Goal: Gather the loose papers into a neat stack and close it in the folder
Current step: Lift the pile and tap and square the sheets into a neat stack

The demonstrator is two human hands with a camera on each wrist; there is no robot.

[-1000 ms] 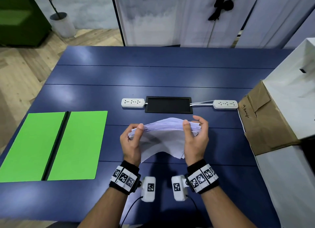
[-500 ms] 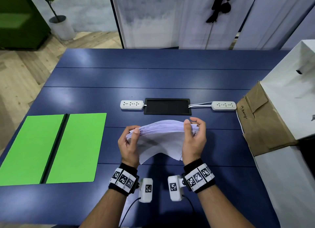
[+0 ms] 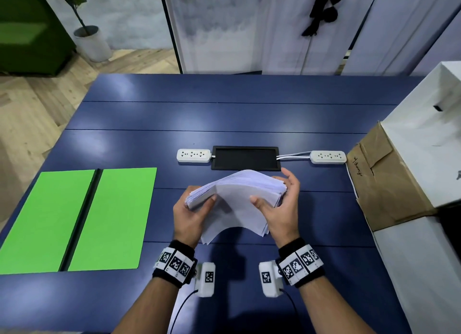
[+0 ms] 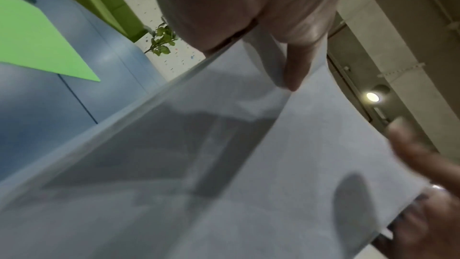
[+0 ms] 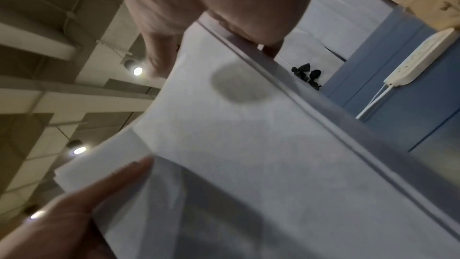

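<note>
A thick stack of white papers (image 3: pixel 237 199) is held above the blue table (image 3: pixel 224 114), bowed upward in the middle with its near edge drooping. My left hand (image 3: pixel 194 209) grips the stack's left end, thumb on top. My right hand (image 3: pixel 279 204) holds the right end, thumb on the top sheet and fingers curled behind the edge. In the wrist views the papers (image 4: pixel 248 164) (image 5: pixel 248 145) fill the frame below each palm. The green folder (image 3: pixel 74 221) lies open and flat at the table's left, with a dark spine down its middle.
Behind the papers lie a black flat panel (image 3: pixel 244 157) and two white power strips (image 3: pixel 193 155) (image 3: pixel 328 157). A white box with brown cardboard flaps (image 3: pixel 386 179) stands at the right edge. A potted plant (image 3: pixel 89 39) stands on the floor beyond the table.
The stack has tilted toward me, so its top face now shows. Both hands shifted slightly with it, and the right thumb now lies on the top sheet.
</note>
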